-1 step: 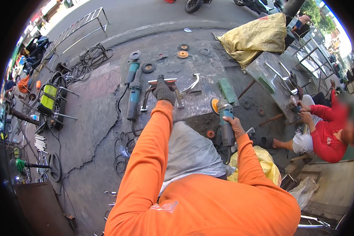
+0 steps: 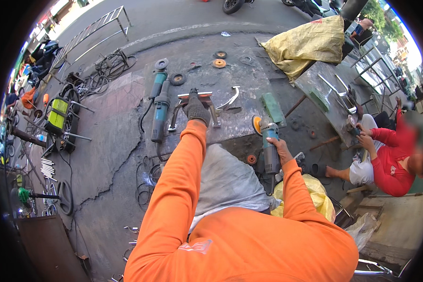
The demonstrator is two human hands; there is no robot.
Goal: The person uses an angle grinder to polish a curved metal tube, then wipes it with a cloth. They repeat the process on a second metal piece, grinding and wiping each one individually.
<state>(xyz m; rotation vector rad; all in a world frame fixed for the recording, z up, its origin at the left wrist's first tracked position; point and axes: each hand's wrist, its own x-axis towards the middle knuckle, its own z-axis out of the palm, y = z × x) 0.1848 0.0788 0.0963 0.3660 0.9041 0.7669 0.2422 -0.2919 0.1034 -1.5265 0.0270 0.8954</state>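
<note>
My left hand (image 2: 196, 112), in a dark knitted glove, is closed on a shiny metal frame (image 2: 215, 117) with bent legs, which rests on the low work board (image 2: 225, 130). My bare right hand (image 2: 281, 151) grips an angle grinder (image 2: 270, 157) by its body. The grinder's orange-yellow disc (image 2: 256, 125) is to the right of the frame and apart from it. Two more grinders lie left of my gloved hand: a larger teal-and-grey one (image 2: 160, 115) and another (image 2: 158, 84) just beyond it. A curved metal piece (image 2: 232, 97) lies right of the frame.
Several discs, among them an orange one (image 2: 219, 63), lie on the board's far part. A green block (image 2: 272, 108) sits at its right. Cables (image 2: 145, 185) trail on the left ground. A person in red (image 2: 390, 162) works at a second board (image 2: 331, 105). A yellow sack (image 2: 305, 44) stands behind.
</note>
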